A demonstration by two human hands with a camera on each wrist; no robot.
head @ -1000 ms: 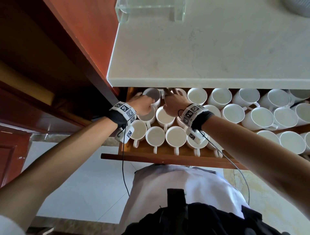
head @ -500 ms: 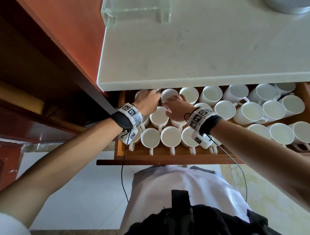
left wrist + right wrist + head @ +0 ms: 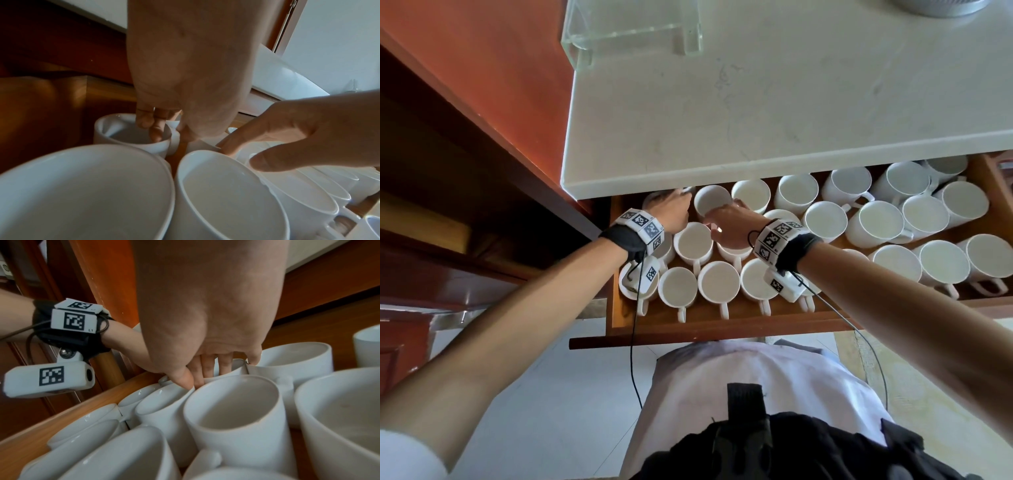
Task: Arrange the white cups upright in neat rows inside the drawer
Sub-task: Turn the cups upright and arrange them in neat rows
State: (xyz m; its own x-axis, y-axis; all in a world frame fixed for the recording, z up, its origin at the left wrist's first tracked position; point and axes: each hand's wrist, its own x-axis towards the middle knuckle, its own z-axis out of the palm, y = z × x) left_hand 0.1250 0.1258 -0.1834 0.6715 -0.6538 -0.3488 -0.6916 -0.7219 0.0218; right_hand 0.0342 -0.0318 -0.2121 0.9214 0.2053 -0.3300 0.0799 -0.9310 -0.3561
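Note:
Many white cups fill the open wooden drawer point(image 3: 722, 329). Two tidy rows of upright cups point(image 3: 718, 281) stand at the front left, handles toward me. My left hand point(image 3: 677, 207) is in the back left corner under the counter edge. Its fingers point(image 3: 153, 125) dip inside a white cup point(image 3: 115, 129) and the thumb sits outside the rim. Just to the right, my right hand point(image 3: 724, 222) grips the near side of another white cup point(image 3: 710, 205); its fingers point(image 3: 207, 366) curl over that cup's rim point(image 3: 236, 368).
On the right, more cups point(image 3: 876, 222) lie jumbled and tilted in the drawer. A white stone countertop point(image 3: 791, 102) overhangs the drawer's back part and carries a clear acrylic stand point(image 3: 633, 31). A red-brown cabinet side point(image 3: 493, 113) bounds the left.
Both hands stay on the two back-left cups. The left hand has reached a little deeper under the counter edge, and the head camera has shifted.

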